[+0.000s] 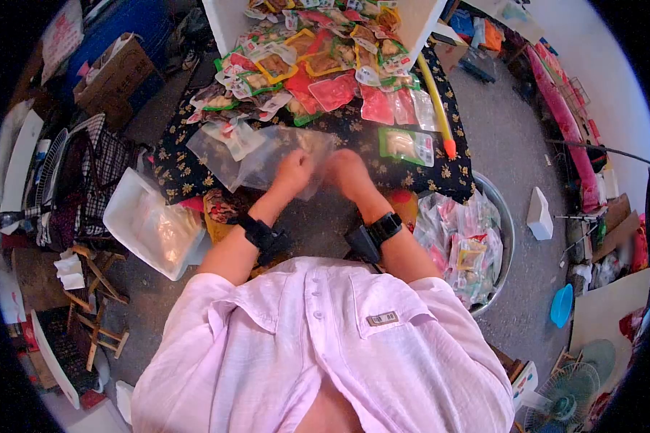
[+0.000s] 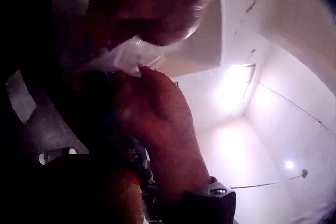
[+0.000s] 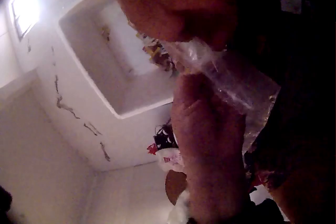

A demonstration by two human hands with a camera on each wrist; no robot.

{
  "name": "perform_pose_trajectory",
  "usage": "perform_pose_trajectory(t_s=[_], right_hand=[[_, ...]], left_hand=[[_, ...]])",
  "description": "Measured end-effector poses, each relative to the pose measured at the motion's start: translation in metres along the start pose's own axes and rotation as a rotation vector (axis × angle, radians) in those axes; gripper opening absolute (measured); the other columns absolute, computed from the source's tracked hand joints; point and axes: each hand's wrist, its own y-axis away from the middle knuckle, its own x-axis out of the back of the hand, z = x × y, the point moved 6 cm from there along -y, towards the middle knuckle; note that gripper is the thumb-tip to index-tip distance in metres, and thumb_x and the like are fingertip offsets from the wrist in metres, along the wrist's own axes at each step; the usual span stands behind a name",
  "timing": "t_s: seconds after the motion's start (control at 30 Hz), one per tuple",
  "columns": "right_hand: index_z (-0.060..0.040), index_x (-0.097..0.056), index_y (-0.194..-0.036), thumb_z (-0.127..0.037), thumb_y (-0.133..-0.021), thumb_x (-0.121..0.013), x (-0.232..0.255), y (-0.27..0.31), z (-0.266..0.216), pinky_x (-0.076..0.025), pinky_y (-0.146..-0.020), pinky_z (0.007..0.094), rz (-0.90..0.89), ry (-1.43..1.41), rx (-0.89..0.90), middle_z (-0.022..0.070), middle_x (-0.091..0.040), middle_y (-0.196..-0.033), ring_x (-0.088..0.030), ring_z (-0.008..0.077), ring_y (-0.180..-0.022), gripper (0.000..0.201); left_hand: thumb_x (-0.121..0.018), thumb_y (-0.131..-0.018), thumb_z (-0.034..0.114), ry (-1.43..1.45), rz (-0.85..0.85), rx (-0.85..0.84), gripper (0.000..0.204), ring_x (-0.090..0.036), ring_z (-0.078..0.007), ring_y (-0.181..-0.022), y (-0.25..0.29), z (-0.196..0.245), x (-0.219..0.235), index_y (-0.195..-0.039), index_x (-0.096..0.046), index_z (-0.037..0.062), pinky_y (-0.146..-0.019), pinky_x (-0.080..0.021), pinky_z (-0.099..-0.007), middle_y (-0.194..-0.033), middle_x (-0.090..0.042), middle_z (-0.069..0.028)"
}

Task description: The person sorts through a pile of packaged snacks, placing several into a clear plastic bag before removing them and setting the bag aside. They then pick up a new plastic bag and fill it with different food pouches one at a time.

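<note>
While both hands, left hand (image 1: 293,172) and right hand (image 1: 345,172), pinch the clear bag (image 1: 263,155), its mouth is spread above the worktop (image 1: 412,177).

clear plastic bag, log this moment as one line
left hand: grips clear plastic bag | right hand: grips same bag | where: over dark floral cloth, near snack packets

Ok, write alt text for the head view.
Seen from above, a person's left hand and right hand grip a clear plastic bag over a dark floral tablecloth. Colourful snack packets pile beyond; a metal basin of packets sits at right.
</note>
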Motion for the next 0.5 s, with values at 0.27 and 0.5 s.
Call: perform_pose_trajectory(t_s=[0.27,0.5], right_hand=[[-0.0019,-0.055,-0.083,-0.016,-0.073,-0.049,0.002,-0.021,-0.011,-0.042,-0.064,0.0342,0.118,0.456,0.151,0.0172,-0.055,-0.079,-0.055,0.0291,-0.074,0.019],[-0.0032,-0.055,-0.087,-0.015,-0.071,-0.049,0.045,-0.026,-0.069,-0.042,-0.072,0.0379,0.268,1.015,0.183,0.0164,-0.055,-0.088,-0.052,0.0328,-0.083,0.021]], left_hand=[[-0.047,-0.071,0.017,-0.628,0.202,-0.44,0.012,-0.052,-0.0339,-0.06,0.005,0.054,0.016,-0.074,-0.048,0.0056,-0.054,-0.042,-0.0431,-0.069,-0.054,-0.0135],[-0.046,-0.07,0.014,-0.65,0.029,-0.317,0.011,-0.053,-0.0333,-0.065,0.0,0.012,-0.014,-0.076,-0.049,0.0051,-0.056,-0.042,-0.0427,-0.072,-0.054,-0.0144]])
